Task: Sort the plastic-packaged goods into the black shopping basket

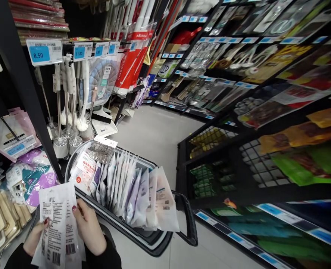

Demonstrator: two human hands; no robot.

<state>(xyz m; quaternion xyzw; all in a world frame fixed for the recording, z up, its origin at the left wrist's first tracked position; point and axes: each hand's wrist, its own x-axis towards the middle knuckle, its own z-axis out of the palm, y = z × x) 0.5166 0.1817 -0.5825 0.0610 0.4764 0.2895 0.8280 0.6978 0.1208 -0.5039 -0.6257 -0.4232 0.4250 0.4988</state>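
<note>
Between my two hands is a white plastic packet (53, 231) with printed text and barcodes on the side facing me; a second similar packet seems to lie behind it. My left hand (36, 234) pinches its left side, thumb on the front. On the right edge my right hand (89, 226) grips with the thumb in front, the other fingers partly hidden behind. Just beyond stands a dark grey shopping basket (143, 239), holding a row of upright white packets (126, 183). At its far left end lie a white-and-pink packet (84, 170) and a clear pack of small metal items (100, 151).
Toilet brushes (67, 112) hang and stand on the left shelf, with a white dustpan (105, 127) beside them. Purple and teal packs (39, 179) lie lower left. A dark shelf rack (187, 168) lines the right, and grey floor (151, 127) runs between.
</note>
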